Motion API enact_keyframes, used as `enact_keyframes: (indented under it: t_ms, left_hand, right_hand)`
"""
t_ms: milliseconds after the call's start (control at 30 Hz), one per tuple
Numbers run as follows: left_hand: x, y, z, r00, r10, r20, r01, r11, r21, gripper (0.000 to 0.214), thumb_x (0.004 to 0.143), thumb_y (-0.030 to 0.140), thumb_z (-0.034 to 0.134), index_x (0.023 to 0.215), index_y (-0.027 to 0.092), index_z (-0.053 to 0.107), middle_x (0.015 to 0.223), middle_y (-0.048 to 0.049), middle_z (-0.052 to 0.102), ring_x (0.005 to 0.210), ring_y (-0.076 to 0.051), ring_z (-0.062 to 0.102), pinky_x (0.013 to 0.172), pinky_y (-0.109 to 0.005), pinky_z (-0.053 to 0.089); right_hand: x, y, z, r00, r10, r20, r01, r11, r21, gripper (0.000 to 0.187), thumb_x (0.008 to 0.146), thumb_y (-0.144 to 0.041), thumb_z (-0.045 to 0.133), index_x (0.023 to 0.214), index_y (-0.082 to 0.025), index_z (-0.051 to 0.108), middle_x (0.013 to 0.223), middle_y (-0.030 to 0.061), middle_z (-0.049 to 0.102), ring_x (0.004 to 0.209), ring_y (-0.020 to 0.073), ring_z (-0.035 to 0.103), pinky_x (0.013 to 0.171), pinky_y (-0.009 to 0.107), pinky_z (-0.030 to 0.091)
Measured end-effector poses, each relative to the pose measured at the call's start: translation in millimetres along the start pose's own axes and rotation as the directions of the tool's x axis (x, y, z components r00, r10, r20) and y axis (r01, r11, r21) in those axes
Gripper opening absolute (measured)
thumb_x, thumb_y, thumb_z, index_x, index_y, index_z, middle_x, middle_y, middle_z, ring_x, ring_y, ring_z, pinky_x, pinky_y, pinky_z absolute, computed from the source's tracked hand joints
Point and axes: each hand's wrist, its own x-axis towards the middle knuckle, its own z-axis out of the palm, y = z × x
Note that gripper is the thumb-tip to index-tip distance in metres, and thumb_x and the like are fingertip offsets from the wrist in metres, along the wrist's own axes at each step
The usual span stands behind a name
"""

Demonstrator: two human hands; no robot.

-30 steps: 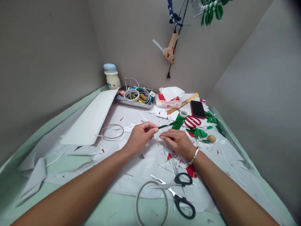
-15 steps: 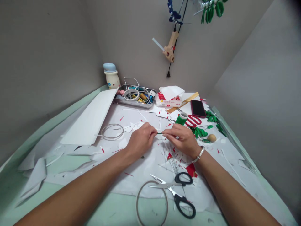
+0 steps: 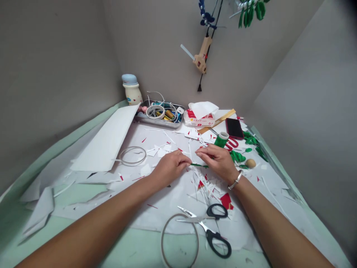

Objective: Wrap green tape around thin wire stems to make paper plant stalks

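Observation:
My left hand (image 3: 174, 164) is closed in a pinch on one end of a thin green stem (image 3: 198, 165), which looks like thread-wrapped wire. The stem's other end runs under my right hand (image 3: 217, 160). Fingertips of that hand are pressed together just above the stem. A spool of green thread (image 3: 221, 139) with a white core rises from behind the right fingers and appears held in them; its lower part is hidden. Green leaves (image 3: 237, 156) and a round tan ball (image 3: 250, 163) lie to the right of this hand.
Black-handled scissors (image 3: 210, 223) overlap a ring of tape or wire (image 3: 161, 243) in front. Paper scraps and fine wires (image 3: 205, 190) litter the table. Behind are a metal tray (image 3: 158, 121), tissues (image 3: 199, 120), a phone (image 3: 234, 128) and red-handled scissors (image 3: 232, 144). A glue gun (image 3: 202, 56) hangs on the wall.
My right fingertips have moved up and away from my left hand, and the spool has shifted right with them. More of the green stem shows, slightly lower.

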Motion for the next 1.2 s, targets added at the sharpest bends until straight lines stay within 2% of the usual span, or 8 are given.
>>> enact_keyframes:
  t_ms: [133,300,400,500,633,767,900,1200]
  left_hand:
    - [1.0,-2.1,0.3,1.000,0.001,-0.014,-0.002,0.997,-0.072,0.019,0.083,0.017,0.053,0.089,0.021,0.071,0.082,-0.0003,0.063,0.080,-0.013,0.059,0.076,-0.024,0.044]
    - [1.7,-2.0,-0.2,0.999,0.034,-0.012,-0.035,0.997,-0.072,0.021,0.085,0.016,0.050,0.092,0.021,0.070,0.082,-0.0009,0.062,0.079,-0.013,0.058,0.075,-0.024,0.044]
    - [0.8,-0.5,-0.9,0.999,0.045,-0.013,-0.046,0.999,-0.023,0.023,0.084,0.014,0.049,0.091,0.020,0.070,0.082,-0.0016,0.061,0.080,-0.014,0.058,0.075,-0.025,0.044]
    - [-0.9,0.4,-1.6,0.999,0.008,-0.033,-0.006,0.998,0.061,0.024,0.084,0.014,0.048,0.091,0.020,0.069,0.083,-0.0027,0.062,0.081,-0.015,0.058,0.075,-0.027,0.044]
    - [-2.5,-1.3,-2.2,0.992,-0.058,-0.109,0.077,0.982,0.174,0.024,0.086,0.017,0.046,0.094,0.021,0.068,0.088,-0.0036,0.062,0.082,-0.017,0.059,0.075,-0.028,0.045]
    - [-2.1,-3.4,-3.3,0.980,-0.047,-0.191,0.094,0.965,0.245,0.021,0.086,0.019,0.046,0.092,0.020,0.067,0.091,-0.0036,0.064,0.085,-0.018,0.060,0.075,-0.029,0.044]
    - [-1.4,-2.6,-5.4,0.973,-0.040,-0.226,0.099,0.961,0.260,0.021,0.087,0.019,0.047,0.091,0.020,0.068,0.091,-0.0037,0.065,0.085,-0.018,0.061,0.075,-0.029,0.044]
    - [-2.2,-1.1,-6.3,0.972,-0.028,-0.232,0.098,0.950,0.296,0.020,0.087,0.021,0.049,0.090,0.021,0.069,0.088,-0.0032,0.066,0.083,-0.017,0.061,0.075,-0.028,0.044]
  right_hand:
    - [-0.8,2.3,0.7,0.999,0.038,-0.023,-0.039,0.999,-0.022,0.015,0.086,-0.026,0.058,0.086,-0.022,0.072,0.073,0.0015,0.068,0.065,0.0138,0.057,0.064,0.027,0.044]
    - [-1.3,2.7,2.3,0.998,0.044,-0.054,-0.045,0.999,-0.026,0.014,0.086,-0.026,0.059,0.087,-0.022,0.072,0.076,0.0017,0.069,0.065,0.0138,0.058,0.064,0.026,0.045]
    - [-1.6,-0.6,2.5,0.999,0.015,-0.041,-0.016,0.999,-0.039,0.014,0.087,-0.025,0.058,0.088,-0.021,0.072,0.076,0.0018,0.069,0.067,0.0137,0.059,0.066,0.026,0.045]
    - [-2.7,-6.1,2.2,0.999,-0.053,0.013,0.054,0.997,-0.054,0.016,0.088,-0.025,0.056,0.088,-0.021,0.072,0.073,0.0021,0.067,0.067,0.0130,0.058,0.065,0.025,0.044]
    - [-5.8,-14.3,3.8,0.989,-0.116,0.094,0.124,0.989,-0.082,0.017,0.088,-0.026,0.056,0.089,-0.020,0.072,0.065,0.0011,0.062,0.062,0.0120,0.055,0.059,0.023,0.041]
    - [-8.8,-20.4,8.2,0.981,-0.133,0.144,0.147,0.985,-0.090,0.017,0.088,-0.027,0.056,0.090,-0.020,0.072,0.065,0.0010,0.061,0.061,0.0111,0.054,0.059,0.023,0.040]
    - [-10.1,-22.2,12.2,0.973,-0.147,0.178,0.165,0.983,-0.087,0.018,0.090,-0.027,0.054,0.091,-0.020,0.071,0.068,0.0011,0.063,0.062,0.0109,0.055,0.061,0.022,0.040]
    - [-10.4,-21.6,11.7,0.983,-0.143,0.117,0.157,0.980,-0.121,0.017,0.089,-0.026,0.055,0.091,-0.020,0.071,0.070,0.0015,0.065,0.064,0.0116,0.056,0.061,0.023,0.041]
